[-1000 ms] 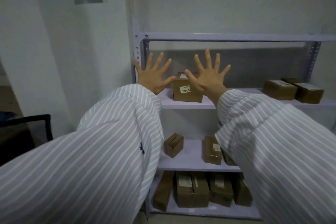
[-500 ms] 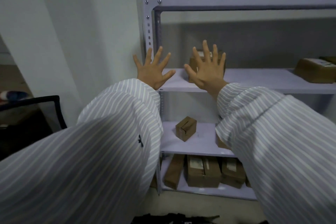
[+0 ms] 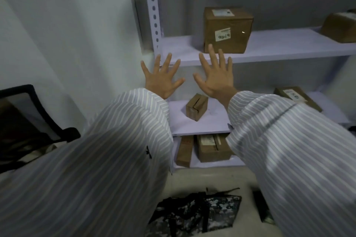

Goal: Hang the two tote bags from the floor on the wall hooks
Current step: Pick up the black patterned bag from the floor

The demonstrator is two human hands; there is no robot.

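Flat on the pale floor (image 3: pixel 192 179), at the bottom of the view between the 2 striped sleeves (image 3: pixel 119 159): 1 tote bag (image 3: pixel 196 215), dark camouflage print in black, grey and white, black straps bunched along its top edge. At the right edge, partly hidden by the right sleeve, a dark shape (image 3: pixel 262 208), too little visible to identify. Raised in front of the grey shelving unit (image 3: pixel 269 54), left hand (image 3: pixel 160 81) and right hand (image 3: pixel 216 81), fingers spread wide, holding nothing. Just above the right fingertips, a cardboard box (image 3: pixel 227 29) labelled 9849.
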